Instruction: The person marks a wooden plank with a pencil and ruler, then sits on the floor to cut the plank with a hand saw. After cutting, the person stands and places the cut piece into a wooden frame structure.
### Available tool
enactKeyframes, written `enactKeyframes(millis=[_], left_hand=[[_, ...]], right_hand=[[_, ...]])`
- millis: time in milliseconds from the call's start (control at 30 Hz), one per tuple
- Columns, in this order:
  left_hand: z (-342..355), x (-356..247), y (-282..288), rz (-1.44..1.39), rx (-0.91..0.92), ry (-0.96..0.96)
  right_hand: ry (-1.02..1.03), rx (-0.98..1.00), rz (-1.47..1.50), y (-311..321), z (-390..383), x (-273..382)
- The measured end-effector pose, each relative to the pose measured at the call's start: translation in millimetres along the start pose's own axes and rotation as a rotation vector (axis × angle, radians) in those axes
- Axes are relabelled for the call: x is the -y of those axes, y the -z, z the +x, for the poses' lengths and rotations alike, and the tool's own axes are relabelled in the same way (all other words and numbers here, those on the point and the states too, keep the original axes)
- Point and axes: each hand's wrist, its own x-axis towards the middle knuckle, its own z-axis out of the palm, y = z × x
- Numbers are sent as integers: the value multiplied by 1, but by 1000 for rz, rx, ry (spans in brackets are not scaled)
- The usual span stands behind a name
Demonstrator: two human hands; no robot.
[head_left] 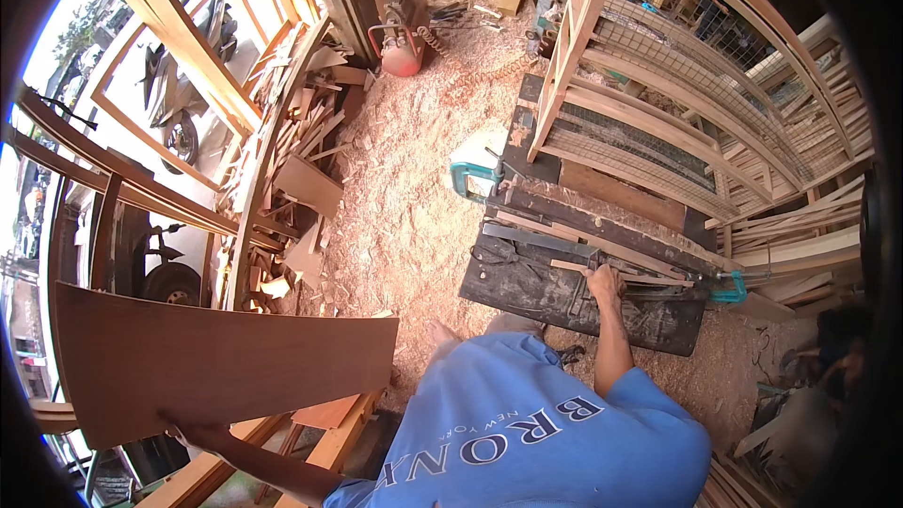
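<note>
My left hand (177,431) grips the lower edge of a wide brown plywood panel (226,348), which is held out to my left. Its fingers are partly behind the panel. On the dark workbench (499,287) to my right, my right hand (605,284) is closed on a thin, light wooden strip (568,266). Beside that strip lies a long dark flat bar (541,245). Two teal clamps are on the bench: one clamp (475,181) at its far left edge, another clamp (728,287) at the right end.
Wood shavings (404,198) cover the floor. Offcuts (306,183) are heaped along a timber frame (249,216) on the left, with a motorbike (174,85) beyond. A red compressor (402,55) stands farther off. A meshed wooden frame (658,122) rests at the bench's far side; lumber (800,245) lies right.
</note>
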Motion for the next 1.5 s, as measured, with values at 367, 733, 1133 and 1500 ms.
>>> enactKeyframes(millis=[367,733,1133,1500], left_hand=[[15,56,-125,-272,117,-43],[43,20,-299,-512,31,67],[111,-28,-638,-944,536,-41],[46,-101,-946,-920,1070,-116]], right_hand=[[205,-293,-120,-67,-60,95],[1063,347,353,-88,-109,315],[1075,-64,1101,47,20,643],[618,-264,1352,125,192,698]])
